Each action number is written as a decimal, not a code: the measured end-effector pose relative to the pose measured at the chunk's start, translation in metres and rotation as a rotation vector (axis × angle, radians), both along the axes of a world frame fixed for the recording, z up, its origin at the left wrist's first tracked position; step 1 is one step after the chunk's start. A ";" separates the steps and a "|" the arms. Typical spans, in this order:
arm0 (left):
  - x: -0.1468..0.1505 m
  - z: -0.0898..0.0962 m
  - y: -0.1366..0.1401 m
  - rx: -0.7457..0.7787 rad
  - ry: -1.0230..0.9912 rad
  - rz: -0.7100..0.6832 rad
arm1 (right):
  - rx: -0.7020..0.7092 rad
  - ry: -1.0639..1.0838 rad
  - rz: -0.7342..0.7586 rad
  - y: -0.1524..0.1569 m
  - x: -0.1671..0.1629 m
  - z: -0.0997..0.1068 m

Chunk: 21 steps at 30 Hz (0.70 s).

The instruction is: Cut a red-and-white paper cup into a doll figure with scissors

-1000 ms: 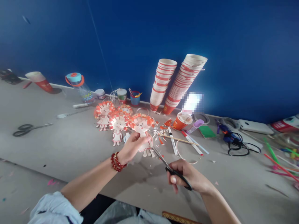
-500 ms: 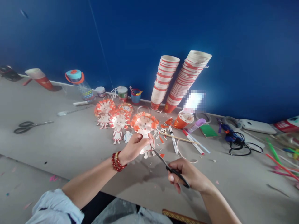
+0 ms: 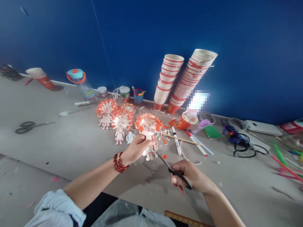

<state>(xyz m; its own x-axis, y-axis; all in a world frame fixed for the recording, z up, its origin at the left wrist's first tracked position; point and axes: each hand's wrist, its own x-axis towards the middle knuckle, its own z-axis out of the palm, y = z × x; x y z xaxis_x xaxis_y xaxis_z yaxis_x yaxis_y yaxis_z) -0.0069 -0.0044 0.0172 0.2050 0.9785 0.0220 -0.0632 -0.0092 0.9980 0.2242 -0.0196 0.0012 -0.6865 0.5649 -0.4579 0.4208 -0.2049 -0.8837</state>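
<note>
Left fingers pinch the paper doll, head toward twelve o'clock; right fingers grip the scissors, long axis toward ten.

The desk looks smooth and matt; the panel along its back edge is smooth with a faint sheen. The paper doll nearest the front edge has a pale, matt surface. The scissors at its skirt pair bare metal blades with dark, plastic-looking handles. Towards the back edge lean stacked paper cups and a bottle of see-through plastic. The bracelet beads shine; the sleeve is creased cloth.
</note>
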 end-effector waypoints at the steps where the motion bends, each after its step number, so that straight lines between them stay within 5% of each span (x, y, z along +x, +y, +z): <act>1: 0.001 0.000 0.000 -0.002 -0.022 -0.047 | 0.003 -0.007 -0.003 0.000 -0.001 0.001; 21: 0.002 0.000 -0.001 0.050 -0.007 -0.091 | 0.057 -0.015 0.022 0.000 0.000 -0.005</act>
